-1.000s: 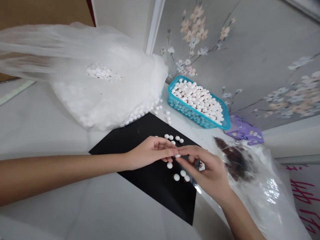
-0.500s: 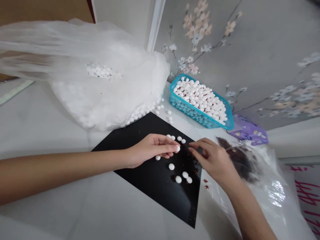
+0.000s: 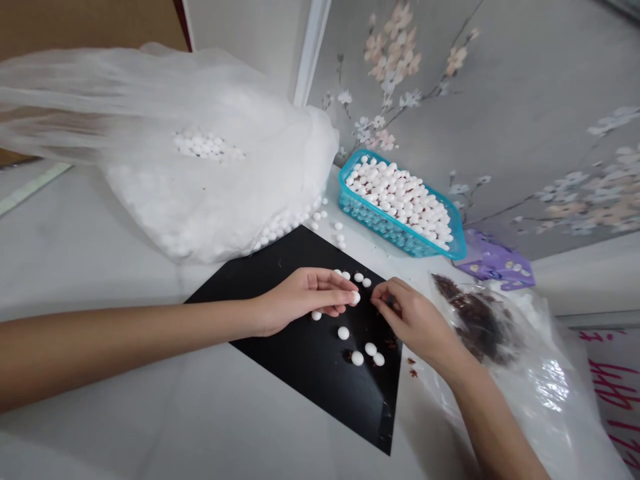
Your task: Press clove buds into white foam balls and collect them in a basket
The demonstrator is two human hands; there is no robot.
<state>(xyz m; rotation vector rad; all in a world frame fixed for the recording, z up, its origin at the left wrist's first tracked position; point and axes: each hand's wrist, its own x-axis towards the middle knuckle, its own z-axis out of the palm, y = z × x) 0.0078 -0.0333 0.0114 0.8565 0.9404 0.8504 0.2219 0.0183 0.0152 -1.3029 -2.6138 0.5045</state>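
My left hand [image 3: 305,297] rests over the black sheet [image 3: 325,400], holding a white bead [image 3: 355,298] between thumb and fingertips. A little to its right, my right hand [image 3: 415,322] has its fingertips pinched close together. Small dark red bits [image 3: 395,308] lie on the sheet just beneath those fingers. Whether the pinch holds one is hidden. Several loose white beads [image 3: 357,358] sit on the sheet around both hands. Nearest my right wrist is a clear plastic bag [image 3: 530,393] holding dark red dried pieces.
A teal basket [image 3: 373,227] piled with white beads stands behind the sheet. To its left lies a large white bag of beads [image 3: 215,200]. A purple packet [image 3: 495,263] lies near a floral wall panel [image 3: 525,113]. Everything rests on a pale table [image 3: 150,373].
My right hand has drawn away from the bead and its fingers have pinched together. Dark red bits now show on the sheet and table. My left hand still holds the bead.
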